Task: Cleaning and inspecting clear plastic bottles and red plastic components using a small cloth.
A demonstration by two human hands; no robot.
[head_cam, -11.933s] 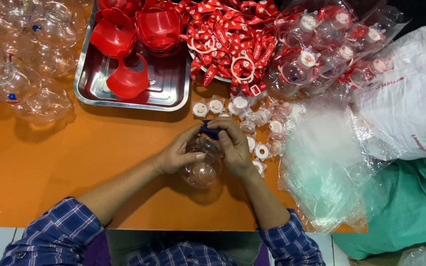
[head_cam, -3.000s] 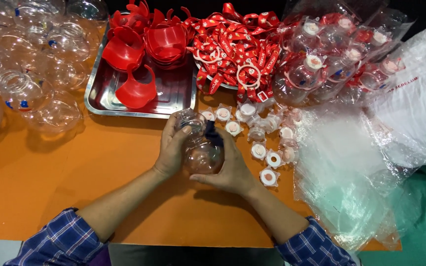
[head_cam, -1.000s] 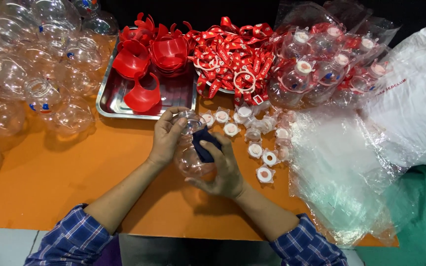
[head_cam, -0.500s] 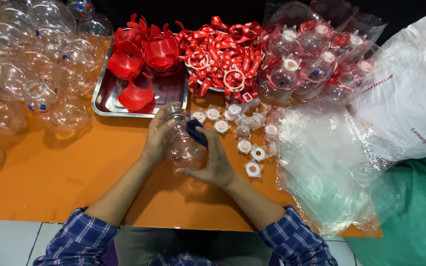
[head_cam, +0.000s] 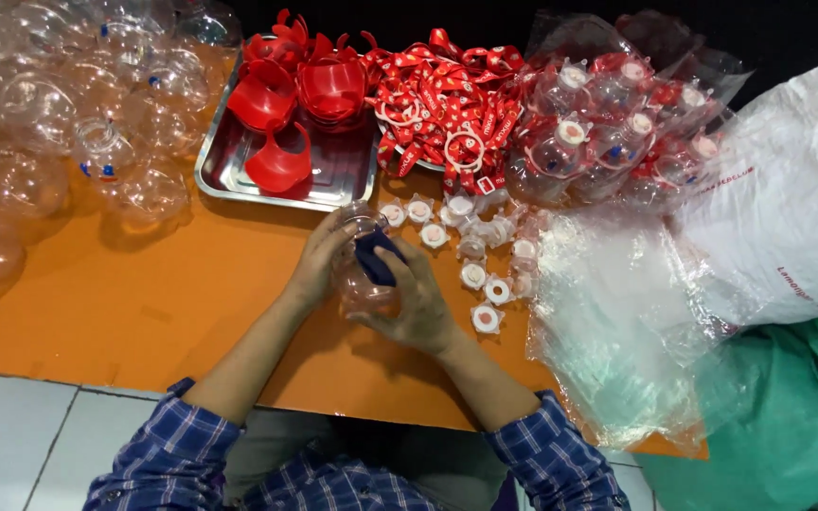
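A clear round plastic bottle (head_cam: 360, 279) is held over the orange table (head_cam: 144, 312) between both hands. My left hand (head_cam: 316, 263) grips its left side near the neck. My right hand (head_cam: 420, 301) cups the right side and presses a dark blue cloth (head_cam: 375, 259) against it. Just right of the hands lie several small white caps (head_cam: 473, 255) scattered on the table.
A metal tray (head_cam: 333, 180) with red plastic holders (head_cam: 281, 163) stands behind the hands. Red straps (head_cam: 447, 104) are heaped beside it. Several clear bottles (head_cam: 68, 123) pile at the left, bagged finished bottles (head_cam: 608, 123) at the back right, clear plastic bags (head_cam: 617, 331) and sacks at the right.
The bottle has been turned in the hands while the blue cloth rubs over it. The hands stay in about the same spot in front of the tray.
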